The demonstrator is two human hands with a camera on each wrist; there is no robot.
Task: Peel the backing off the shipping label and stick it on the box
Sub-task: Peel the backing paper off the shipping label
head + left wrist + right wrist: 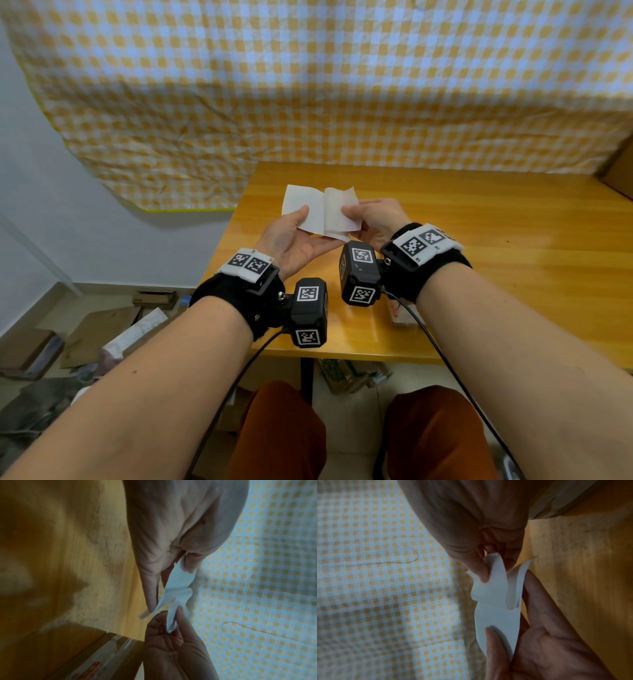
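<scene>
Both hands hold a white shipping label [305, 209] above the wooden table [479, 240]. My left hand [306, 222] pinches the label's left part, thumb on top and fingers beneath. My right hand [352, 212] pinches the translucent backing [342, 209], which is lifted off the label's right side like an open page. In the right wrist view the backing [494, 585] curls away from the label [498, 620]. In the left wrist view the label [178, 582] runs between both pinches. A taped cardboard box [102, 655] lies near the table's front, mostly hidden under my right wrist [406, 317].
A yellow checked cloth [308, 85] hangs behind the table. More cardboard [620, 168] stands at the table's far right corner. Cardboard and papers [102, 329] litter the floor to the left. Camera cables [428, 329] trail from both wrists.
</scene>
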